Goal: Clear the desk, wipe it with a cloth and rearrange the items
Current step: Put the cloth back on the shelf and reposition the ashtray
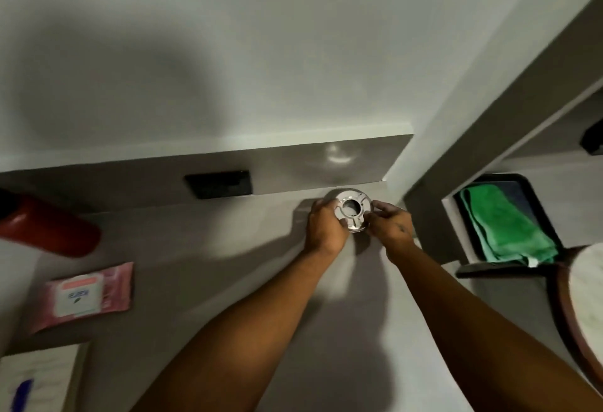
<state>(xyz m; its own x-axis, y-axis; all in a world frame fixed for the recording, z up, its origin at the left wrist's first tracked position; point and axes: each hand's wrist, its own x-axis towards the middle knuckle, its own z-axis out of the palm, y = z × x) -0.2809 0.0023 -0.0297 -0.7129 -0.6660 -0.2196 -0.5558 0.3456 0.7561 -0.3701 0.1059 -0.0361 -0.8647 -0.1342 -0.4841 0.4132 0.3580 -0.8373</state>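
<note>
Both hands grip the round silver metal ashtray (354,209): left hand (326,227) at nine o'clock, right hand (390,225) at three, equally near.

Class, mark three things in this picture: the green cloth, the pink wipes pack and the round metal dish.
green cloth (502,225): head view, middle of the folded fabric.
pink wipes pack (85,294): head view, on its white label.
round metal dish (354,207): head view, on its inner hollow.
</note>
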